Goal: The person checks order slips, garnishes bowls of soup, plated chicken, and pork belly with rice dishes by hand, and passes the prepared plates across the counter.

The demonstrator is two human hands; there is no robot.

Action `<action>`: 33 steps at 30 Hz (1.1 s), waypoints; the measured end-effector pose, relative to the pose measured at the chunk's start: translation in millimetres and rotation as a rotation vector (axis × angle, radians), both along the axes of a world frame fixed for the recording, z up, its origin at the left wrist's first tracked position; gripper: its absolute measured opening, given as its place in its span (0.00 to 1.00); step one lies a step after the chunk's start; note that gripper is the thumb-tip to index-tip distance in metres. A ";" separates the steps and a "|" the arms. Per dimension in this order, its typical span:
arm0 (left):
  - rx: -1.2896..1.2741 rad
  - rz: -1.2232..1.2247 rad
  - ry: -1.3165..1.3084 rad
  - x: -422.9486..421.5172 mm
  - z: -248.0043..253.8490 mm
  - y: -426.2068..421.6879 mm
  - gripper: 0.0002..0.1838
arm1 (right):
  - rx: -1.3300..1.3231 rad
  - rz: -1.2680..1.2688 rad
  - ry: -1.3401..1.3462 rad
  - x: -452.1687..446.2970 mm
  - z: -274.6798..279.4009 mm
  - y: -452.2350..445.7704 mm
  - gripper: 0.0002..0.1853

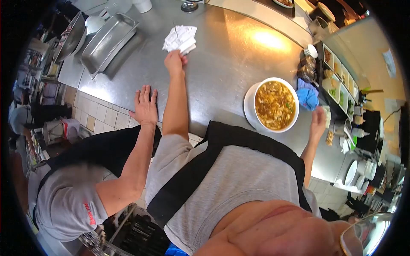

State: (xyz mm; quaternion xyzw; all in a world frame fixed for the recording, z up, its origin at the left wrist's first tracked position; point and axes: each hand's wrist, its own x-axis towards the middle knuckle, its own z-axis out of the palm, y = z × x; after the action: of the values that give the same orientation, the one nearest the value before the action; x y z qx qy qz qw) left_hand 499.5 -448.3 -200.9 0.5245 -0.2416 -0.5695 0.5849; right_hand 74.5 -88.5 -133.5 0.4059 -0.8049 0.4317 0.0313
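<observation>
My left hand [174, 62] is closed at the near edge of a stack of paper order slips [180, 38], its fingertips pinching the paper. A thin metal spike [174, 29] sticks up through the slips. On my other side, my right hand [317, 122] is closed on a pale green-white, cloth-like thing [327, 116] at the right of the counter; its exact kind is unclear. Between my hands, a white bowl [295, 117] full of brown soup [275, 104] with egg-like shreds stands on a white plate [249, 106].
A co-worker's hand [146, 104] rests flat on the steel counter's [222, 68] front edge, left of my arm. Steel pans [106, 42] stand at the far left. Blue cloths [307, 94] lie right of the bowl, beside a row of topping containers [341, 81].
</observation>
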 end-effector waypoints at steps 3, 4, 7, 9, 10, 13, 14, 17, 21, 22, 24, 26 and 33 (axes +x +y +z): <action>-0.030 -0.097 -0.006 17.4 5.3 79.5 0.06 | -0.138 0.128 0.394 77.0 91.5 -33.0 0.10; -0.042 -0.139 -0.024 23.9 8.7 104.2 0.06 | -0.163 0.208 0.367 100.3 106.9 -37.4 0.09; -0.051 -0.260 -0.142 37.8 20.5 155.3 0.07 | -0.162 0.558 0.198 166.6 118.2 -53.1 0.09; -0.077 -0.312 -0.307 45.0 38.3 185.8 0.10 | -0.012 0.841 0.224 207.4 101.7 -74.3 0.10; -0.117 -0.316 -0.384 47.7 35.5 192.2 0.12 | 0.119 0.926 0.313 233.5 104.3 -82.8 0.13; -0.231 -0.351 -0.578 45.5 37.3 210.7 0.10 | 0.197 1.140 0.404 283.4 61.0 -109.5 0.20; -0.255 -0.336 -0.553 41.5 42.0 218.8 0.10 | 0.191 1.161 0.432 295.6 49.3 -115.0 0.19; -0.297 -0.296 -0.489 39.3 46.2 232.7 0.10 | 0.198 1.149 0.488 318.1 26.9 -131.0 0.11; -0.380 -0.093 -0.596 48.5 27.8 230.8 0.10 | 0.162 1.065 0.377 314.6 4.8 -140.7 0.08; -0.440 -0.007 -0.658 52.5 23.7 225.5 0.10 | 0.186 1.049 0.278 312.5 3.4 -141.4 0.08; -0.363 -0.032 -0.680 59.9 22.2 211.5 0.12 | 0.238 1.019 0.011 308.2 -2.5 -145.4 0.06; -0.214 -0.153 -0.605 60.6 23.8 199.8 0.13 | 0.290 0.977 -0.323 304.4 -8.6 -151.0 0.05; -0.037 -0.400 -0.307 41.2 21.3 205.1 0.10 | 0.186 0.931 -0.961 297.8 -6.1 -147.5 0.05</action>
State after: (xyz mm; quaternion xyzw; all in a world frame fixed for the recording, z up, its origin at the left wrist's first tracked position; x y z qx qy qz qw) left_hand 540.7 -243.2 -179.5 0.5358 -0.4368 -0.5832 0.4268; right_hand 372.3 -236.0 -139.5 0.4743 -0.5044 0.4616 -0.5546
